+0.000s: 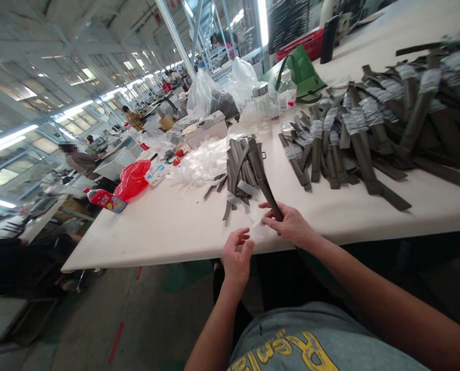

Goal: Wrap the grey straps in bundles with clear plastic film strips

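Observation:
My right hand (290,224) is closed around the near end of a long dark grey strap (266,186) at the front edge of the white table (164,226). The strap runs away from me over a loose pile of similar straps (240,167). My left hand (236,255) is just left of it, fingers pinched on a small clear plastic piece (258,226) that both hands touch. Loose white paper strips (235,198) lie by the pile.
Bundles of dark straps wrapped in white bands (369,123) cover the table's right side. A heap of clear plastic sleeves (199,162), a red bag (132,178), a jar (261,100), a bottle (286,93) and a green bag (301,69) stand farther back. Other workers sit at the far left.

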`<action>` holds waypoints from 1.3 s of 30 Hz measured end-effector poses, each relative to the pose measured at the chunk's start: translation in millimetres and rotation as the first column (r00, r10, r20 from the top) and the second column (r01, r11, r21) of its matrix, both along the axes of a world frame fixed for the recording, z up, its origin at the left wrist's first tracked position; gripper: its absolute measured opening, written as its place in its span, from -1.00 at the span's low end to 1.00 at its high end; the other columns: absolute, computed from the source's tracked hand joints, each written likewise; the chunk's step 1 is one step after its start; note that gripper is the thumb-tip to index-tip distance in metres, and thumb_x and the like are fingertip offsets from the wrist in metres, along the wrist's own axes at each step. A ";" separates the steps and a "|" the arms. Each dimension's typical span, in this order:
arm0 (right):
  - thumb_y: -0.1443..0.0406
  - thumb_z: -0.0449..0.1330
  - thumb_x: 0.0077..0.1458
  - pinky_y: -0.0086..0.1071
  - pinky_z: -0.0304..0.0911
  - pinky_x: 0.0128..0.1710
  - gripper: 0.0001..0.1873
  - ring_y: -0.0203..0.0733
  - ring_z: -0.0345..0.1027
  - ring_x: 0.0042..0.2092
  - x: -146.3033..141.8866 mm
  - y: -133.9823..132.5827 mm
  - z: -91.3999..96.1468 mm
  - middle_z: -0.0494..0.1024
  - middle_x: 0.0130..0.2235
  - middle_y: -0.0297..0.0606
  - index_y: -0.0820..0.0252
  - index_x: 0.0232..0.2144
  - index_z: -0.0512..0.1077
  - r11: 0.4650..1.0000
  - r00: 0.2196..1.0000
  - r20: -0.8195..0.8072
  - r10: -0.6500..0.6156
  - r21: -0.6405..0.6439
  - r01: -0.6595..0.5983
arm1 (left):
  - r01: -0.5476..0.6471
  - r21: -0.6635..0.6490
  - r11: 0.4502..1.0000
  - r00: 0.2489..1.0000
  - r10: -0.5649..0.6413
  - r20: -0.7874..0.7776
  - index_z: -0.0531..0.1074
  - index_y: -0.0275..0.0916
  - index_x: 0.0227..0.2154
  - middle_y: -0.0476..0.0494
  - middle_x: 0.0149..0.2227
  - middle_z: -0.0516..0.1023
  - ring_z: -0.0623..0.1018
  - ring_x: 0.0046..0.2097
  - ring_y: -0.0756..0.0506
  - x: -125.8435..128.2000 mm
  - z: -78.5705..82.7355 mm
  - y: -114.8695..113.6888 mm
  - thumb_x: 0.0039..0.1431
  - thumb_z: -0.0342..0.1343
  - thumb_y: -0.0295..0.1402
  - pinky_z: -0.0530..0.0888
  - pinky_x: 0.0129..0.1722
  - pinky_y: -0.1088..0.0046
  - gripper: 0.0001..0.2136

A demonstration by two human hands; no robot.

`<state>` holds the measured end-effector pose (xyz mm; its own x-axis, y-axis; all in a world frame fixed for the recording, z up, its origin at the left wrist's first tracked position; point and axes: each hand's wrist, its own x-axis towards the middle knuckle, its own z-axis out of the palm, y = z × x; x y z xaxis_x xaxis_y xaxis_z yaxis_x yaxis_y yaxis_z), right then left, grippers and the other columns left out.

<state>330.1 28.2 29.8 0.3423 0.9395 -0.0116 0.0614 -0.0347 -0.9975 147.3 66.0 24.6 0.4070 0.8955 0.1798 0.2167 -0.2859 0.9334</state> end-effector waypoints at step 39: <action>0.25 0.19 0.00 -0.51 0.25 -0.57 -0.73 -0.33 0.31 -0.54 55.3 -8.4 -1.0 0.54 -0.48 -0.33 0.21 -0.21 0.47 0.979 0.922 0.353 -0.160 -0.060 0.193 | 0.245 -0.789 0.563 0.966 -0.078 0.245 0.48 -0.33 -0.49 -0.18 -0.44 0.58 0.54 -0.44 -0.03 54.2 6.6 6.5 -0.24 0.36 -0.04 0.40 -0.41 0.51 -0.57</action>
<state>385.4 19.8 28.8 0.5008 0.8639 0.0533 0.3852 -0.1673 -0.9075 201.5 72.5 31.2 0.5993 0.6206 -0.5057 0.0677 0.5901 0.8045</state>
